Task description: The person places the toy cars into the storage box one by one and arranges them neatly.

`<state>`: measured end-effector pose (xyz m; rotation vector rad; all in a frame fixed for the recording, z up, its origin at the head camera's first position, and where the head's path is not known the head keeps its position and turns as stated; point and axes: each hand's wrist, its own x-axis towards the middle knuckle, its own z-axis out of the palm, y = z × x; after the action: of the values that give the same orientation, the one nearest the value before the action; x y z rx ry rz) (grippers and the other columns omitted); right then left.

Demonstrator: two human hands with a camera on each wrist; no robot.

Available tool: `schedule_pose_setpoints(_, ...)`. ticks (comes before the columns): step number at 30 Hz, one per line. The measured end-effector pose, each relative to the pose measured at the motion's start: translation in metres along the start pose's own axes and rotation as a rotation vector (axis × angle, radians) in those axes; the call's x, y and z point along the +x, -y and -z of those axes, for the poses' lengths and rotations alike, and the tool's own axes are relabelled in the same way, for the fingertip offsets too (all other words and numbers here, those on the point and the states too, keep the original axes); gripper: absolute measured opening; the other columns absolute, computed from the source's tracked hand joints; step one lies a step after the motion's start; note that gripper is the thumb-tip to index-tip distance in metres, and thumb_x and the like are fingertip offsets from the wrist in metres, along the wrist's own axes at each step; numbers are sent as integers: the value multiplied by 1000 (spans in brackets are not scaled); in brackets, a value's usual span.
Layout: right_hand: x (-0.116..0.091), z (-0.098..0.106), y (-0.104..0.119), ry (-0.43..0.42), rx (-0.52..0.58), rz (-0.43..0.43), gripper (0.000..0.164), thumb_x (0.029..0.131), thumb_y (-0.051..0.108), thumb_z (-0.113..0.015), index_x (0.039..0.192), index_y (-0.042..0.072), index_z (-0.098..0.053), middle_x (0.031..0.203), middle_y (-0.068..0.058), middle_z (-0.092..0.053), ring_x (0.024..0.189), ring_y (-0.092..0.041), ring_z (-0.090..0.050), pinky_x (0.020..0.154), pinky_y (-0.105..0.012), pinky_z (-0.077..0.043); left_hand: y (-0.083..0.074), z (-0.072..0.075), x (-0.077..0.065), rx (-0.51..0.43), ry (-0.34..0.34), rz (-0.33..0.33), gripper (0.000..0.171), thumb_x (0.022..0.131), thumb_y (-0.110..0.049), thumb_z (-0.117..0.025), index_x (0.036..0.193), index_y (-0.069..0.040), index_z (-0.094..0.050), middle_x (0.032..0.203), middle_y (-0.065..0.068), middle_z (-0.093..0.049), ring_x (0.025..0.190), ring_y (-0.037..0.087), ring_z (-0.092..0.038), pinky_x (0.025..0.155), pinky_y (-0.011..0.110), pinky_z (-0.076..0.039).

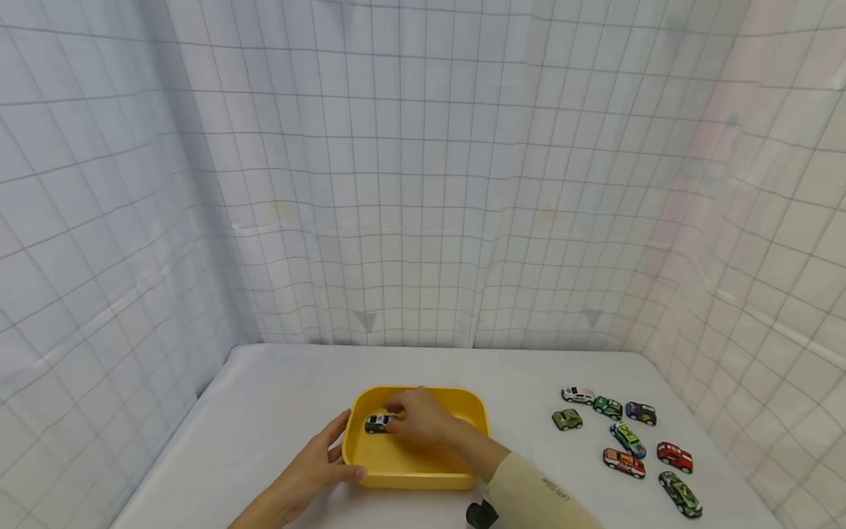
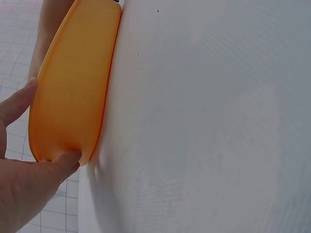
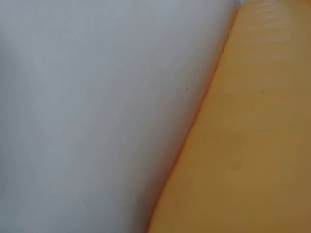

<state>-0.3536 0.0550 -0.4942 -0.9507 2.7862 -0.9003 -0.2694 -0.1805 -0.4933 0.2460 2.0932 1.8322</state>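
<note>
The right hand (image 1: 423,417) is reaching into the yellow tray (image 1: 416,481), and I'm seeing its thumb and fingers pinching one end of a green-and-white toy car (image 1: 377,425), which is sitting toward the tray's left side. The left hand (image 1: 304,470) is spreading its fingers, thumb pressing the outer wall. Off to the right, I'm counting eight other cars (image 1: 628,439) lying on the white table (image 1: 529,470). A checked curtain (image 1: 410,206) is hanging behind.
</note>
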Motion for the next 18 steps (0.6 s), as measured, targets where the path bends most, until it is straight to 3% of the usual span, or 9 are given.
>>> schedule_pose_setpoints(3, -1, 4, -1, -8, -30, 36, 32, 95, 18, -76, 124, 5, -74, 116, 0, -74, 105, -7, -67, 91, -22, -55, 1, 0, 0, -2, 3, -1, 109, 85, -10, -86, 164, 2, -10, 168, 29, -2, 146, 50, -29, 109, 45, -45)
schedule_pose_setpoints(18, -13, 26, 4, -4, -39, 52, 32, 95, 20, -77, 123, 4, -75, 115, -1, -75, 105, -9, -68, 91, -21, -54, 0, 1, 2, 6, -8, 12, 108, 86, -11, -85, 164, 1, -11, 167, 31, -5, 145, 51, -31, 109, 48, -45)
